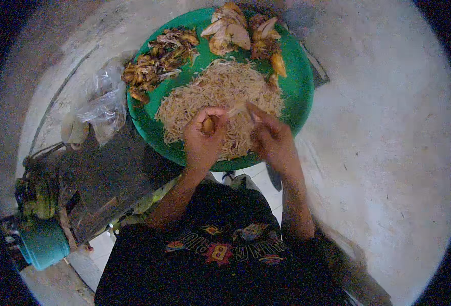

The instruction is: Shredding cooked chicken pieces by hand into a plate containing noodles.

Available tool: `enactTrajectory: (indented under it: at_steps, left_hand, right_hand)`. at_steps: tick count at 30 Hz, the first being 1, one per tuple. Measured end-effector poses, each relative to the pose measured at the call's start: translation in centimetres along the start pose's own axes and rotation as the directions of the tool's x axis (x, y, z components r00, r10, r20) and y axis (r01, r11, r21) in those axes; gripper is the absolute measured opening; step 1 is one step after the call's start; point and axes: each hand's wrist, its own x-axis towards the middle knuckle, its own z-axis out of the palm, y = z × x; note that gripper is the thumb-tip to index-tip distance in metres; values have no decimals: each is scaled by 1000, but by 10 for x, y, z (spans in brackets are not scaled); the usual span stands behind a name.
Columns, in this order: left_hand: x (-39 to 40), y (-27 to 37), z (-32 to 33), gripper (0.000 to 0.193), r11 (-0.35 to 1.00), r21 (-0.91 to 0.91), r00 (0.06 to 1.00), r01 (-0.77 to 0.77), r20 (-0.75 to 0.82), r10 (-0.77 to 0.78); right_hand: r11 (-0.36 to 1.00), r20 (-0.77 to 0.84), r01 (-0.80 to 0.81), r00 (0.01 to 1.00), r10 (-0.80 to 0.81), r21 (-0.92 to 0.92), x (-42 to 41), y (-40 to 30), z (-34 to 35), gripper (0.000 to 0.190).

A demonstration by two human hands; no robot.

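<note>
My left hand (pixel 204 143) is curled around a piece of cooked meat, probably chicken, and a brown end (pixel 208 124) of it shows in the curl of the fingers. A pale strip of meat (pixel 239 109) lies between the fingertips of both hands. My right hand (pixel 273 139), blurred, pinches at that strip. Both hands are over a heap of shredded meat (pixel 225 84) on a round green tray (pixel 304 103). Large chicken pieces (pixel 229 34) lie at the tray's far side, with a browned piece (pixel 265 42) beside them. Dark scraps and bones (pixel 164 53) are piled at the far left.
Clear plastic bags (pixel 109 101) sit left of the tray. A dark wooden surface (pixel 103 172) extends under the tray's left side. Farther left stands a teal container (pixel 44 244). A pale wall (pixel 382 134) rises on the right.
</note>
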Motion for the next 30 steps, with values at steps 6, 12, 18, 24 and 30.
enactTrajectory:
  at_steps: [6,12,18,24,30]
  left_hand:
    - [5,-17,-32,4,994,38,994,104,-12,-104]
    - [16,-2,-32,9,992,126,1000,-4,25,0]
    - [36,-39,-7,47,816,554,969,-162,245,26]
    - [29,-53,-38,43,975,196,896,105,407,-179]
    - [22,-31,-12,41,756,-440,843,485,465,-270]
  right_hand:
    - [1000,-103,16,995,-15,10,-7,-2,-20,43]
    - [988,-175,151,972,-154,-32,-3,-13,-33,47]
    - [718,-14,194,962,-273,-669,24,32,-21,53]
    - [851,-86,73,987,-138,-521,-10,40,-28,42]
    - [974,42,41,999,-33,-224,-19,4,-13,44]
